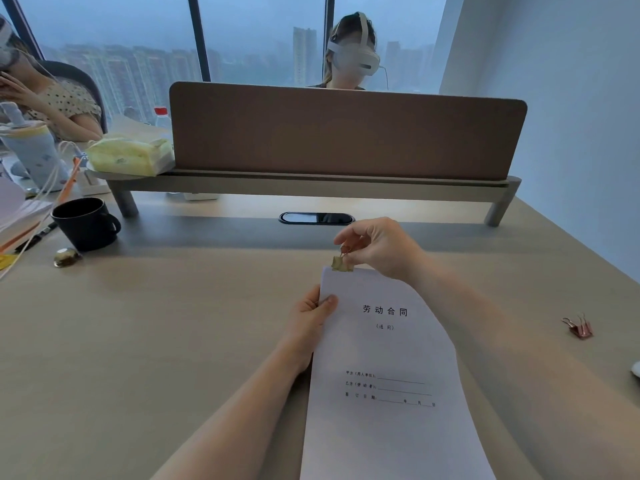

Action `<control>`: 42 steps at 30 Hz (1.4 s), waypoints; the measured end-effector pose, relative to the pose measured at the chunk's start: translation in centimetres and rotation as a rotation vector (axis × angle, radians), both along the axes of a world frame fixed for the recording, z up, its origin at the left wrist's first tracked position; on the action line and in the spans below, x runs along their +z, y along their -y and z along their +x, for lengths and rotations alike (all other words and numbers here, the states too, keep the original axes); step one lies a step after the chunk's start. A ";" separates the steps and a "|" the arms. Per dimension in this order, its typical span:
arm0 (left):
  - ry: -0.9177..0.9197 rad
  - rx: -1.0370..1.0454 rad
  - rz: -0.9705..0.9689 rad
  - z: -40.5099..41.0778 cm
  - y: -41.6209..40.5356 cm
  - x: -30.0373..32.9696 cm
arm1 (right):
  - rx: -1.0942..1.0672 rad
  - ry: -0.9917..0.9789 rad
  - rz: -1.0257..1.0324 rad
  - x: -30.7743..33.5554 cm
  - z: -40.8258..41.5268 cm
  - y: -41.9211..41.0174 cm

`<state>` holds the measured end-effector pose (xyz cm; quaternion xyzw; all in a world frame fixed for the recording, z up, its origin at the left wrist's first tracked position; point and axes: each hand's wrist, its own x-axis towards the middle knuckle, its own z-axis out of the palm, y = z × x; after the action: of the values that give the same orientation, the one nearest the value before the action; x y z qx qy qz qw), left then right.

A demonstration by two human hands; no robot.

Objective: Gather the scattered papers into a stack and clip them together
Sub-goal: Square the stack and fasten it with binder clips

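The papers [384, 358] already lie gathered as one stack near the middle of the desk [138, 341], so the collecting looks done — only the clipping is in hand. The left hand [311, 320] grips the stack's left edge, thumb on top, steadying it. The right hand [377, 247] pinches the wire handles of a gold binder clip [342, 263] sitting at the stack's far edge; whether it has fully bitten on I cannot tell. A pink binder clip [580, 328] lies unused, well apart to the right.
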<state>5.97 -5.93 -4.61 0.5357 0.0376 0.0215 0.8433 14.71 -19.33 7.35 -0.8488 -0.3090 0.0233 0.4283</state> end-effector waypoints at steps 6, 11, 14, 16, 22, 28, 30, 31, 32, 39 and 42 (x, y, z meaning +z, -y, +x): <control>0.000 0.033 0.032 -0.1 0.2 0.0 | 0.057 -0.077 0.010 0.5 0.9 -0.1; 0.014 0.037 0.026 -0.2 0.4 0.1 | 0.070 -0.118 -0.025 0.2 0.9 -0.2; 0.014 0.044 0.028 -0.2 0.4 0.1 | 0.087 -0.139 -0.016 0.0 0.7 -0.2; 0.010 0.057 0.042 -0.1 0.4 0.0 | 0.091 -0.166 0.002 -0.2 0.6 -0.2; 0.015 0.062 0.041 -0.2 0.4 0.0 | 0.086 -0.183 0.034 -0.7 0.4 -0.2; 0.015 0.059 0.025 -0.2 0.3 -0.1 | 0.080 -0.175 -0.024 -0.9 0.2 -0.4; 0.017 0.049 0.007 -0.2 0.2 -0.1 | 0.079 -0.159 -0.057 -1.0 0.2 -0.3; 0.018 0.043 -0.004 -0.1 0.2 -0.2 | 0.077 -0.148 -0.079 -1.0 0.2 -0.2; 0.018 0.035 -0.014 -0.1 0.1 -0.1 | 0.073 -0.135 -0.100 -1.0 0.1 -0.2; -0.014 0.050 0.030 0.1 0.4 0.2 | 0.049 -0.077 -0.213 -1.8 -0.9 0.4; -0.051 0.070 0.042 0.2 0.6 0.3 | -0.141 -0.058 -0.090 -2.2 -0.8 3.1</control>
<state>6.17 -6.48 -4.32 0.5520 0.0775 0.0380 0.8293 13.90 -22.43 5.13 -0.8859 -0.2346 0.0316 0.3989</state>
